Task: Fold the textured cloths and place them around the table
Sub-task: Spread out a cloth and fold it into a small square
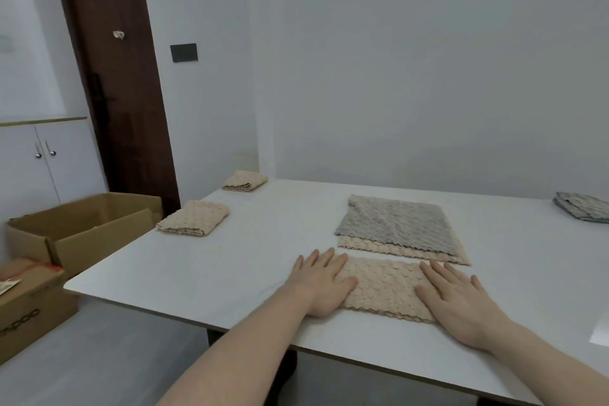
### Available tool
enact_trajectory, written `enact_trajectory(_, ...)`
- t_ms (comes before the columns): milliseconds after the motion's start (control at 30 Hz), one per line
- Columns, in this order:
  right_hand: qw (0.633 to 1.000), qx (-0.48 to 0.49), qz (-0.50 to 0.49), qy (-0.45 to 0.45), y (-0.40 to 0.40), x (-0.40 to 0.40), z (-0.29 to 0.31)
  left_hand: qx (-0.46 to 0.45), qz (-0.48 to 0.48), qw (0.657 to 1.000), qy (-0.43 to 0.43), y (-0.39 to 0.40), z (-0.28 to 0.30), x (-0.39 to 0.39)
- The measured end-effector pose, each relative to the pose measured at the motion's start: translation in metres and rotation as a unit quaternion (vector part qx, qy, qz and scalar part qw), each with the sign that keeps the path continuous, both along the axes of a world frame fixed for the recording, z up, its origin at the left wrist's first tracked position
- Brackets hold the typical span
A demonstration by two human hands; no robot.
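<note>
Hands, left point(324, 283) and right point(456, 298), press flat a beige folded cloth point(384, 287).

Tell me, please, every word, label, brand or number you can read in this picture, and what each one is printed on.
No text can be read here.
Dark print on the side of the closed cardboard box at lower left: too blurred and cut off to read.
Black plate on the wall: no legible marking.
The cloths and the table carry no lettering.

Plain room, cupboard point(49, 158) (white), cardboard boxes point(82, 227)
</note>
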State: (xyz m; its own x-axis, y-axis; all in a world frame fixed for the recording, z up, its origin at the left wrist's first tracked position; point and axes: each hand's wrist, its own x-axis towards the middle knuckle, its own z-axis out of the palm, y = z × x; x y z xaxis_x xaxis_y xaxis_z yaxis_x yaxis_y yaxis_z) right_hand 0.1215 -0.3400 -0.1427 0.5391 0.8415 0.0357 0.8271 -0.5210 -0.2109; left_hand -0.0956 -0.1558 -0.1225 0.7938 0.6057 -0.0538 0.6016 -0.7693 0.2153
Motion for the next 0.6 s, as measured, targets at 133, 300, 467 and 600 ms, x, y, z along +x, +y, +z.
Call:
enact_trajectory(133, 1.0, 0.008, -0.008, -0.006, 0.0, -0.004, 0.0, -0.002, 0.026, 1.0, 0.009, 0.013, -0.002, -0.022)
enact_trajectory(300, 1.0, 0.017, -0.009, 0.007, 0.0, -0.008, 0.002, 0.015, -0.011, 0.996, -0.09, -0.013, 0.016, 0.022)
enact_trajectory(467, 1.0, 0.013, -0.015, 0.006, -0.002, -0.011, 0.006, 0.03, -0.083, 0.996, -0.032, -0.046, 0.005, 0.06)
enact_trajectory(600, 0.999, 0.019, -0.026, 0.008, -0.004, -0.013, 0.007, 0.03, -0.074, 0.997, 0.004, -0.039, 0.0, 0.054)
